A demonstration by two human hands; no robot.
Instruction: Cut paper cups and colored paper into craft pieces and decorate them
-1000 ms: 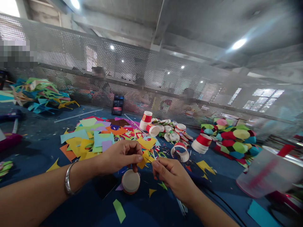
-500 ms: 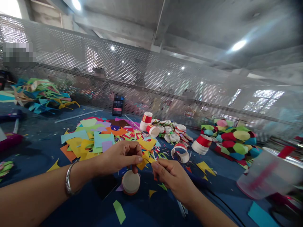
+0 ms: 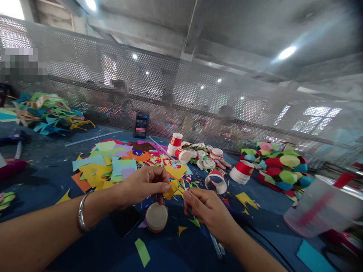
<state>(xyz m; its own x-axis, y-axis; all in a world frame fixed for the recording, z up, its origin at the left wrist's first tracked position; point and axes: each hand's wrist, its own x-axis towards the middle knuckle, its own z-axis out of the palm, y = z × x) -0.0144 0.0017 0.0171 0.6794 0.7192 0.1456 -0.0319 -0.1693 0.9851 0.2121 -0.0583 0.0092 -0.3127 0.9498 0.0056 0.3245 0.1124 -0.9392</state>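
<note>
One yellow paper piece [image 3: 170, 190] pinched in my left hand [image 3: 147, 187]; one slim dark tool [image 3: 179, 190] pinched in my right hand [image 3: 207, 206].
The paper is between my hands, at my left fingertips, its long axis unclear; the tool's axis slants left and away from my right fingertips towards the paper, contact too fine to tell; one round pale-topped tub [image 3: 156, 217] sits just below my left fingers; beyond are four red-and-white paper cups [image 3: 242, 172], some cut; one translucent tumbler [image 3: 312, 207] stands rightward.

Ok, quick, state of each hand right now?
Left hand: closed, holding yellow paper.
Right hand: closed, pinching a thin dark item, too small to identify.
</note>
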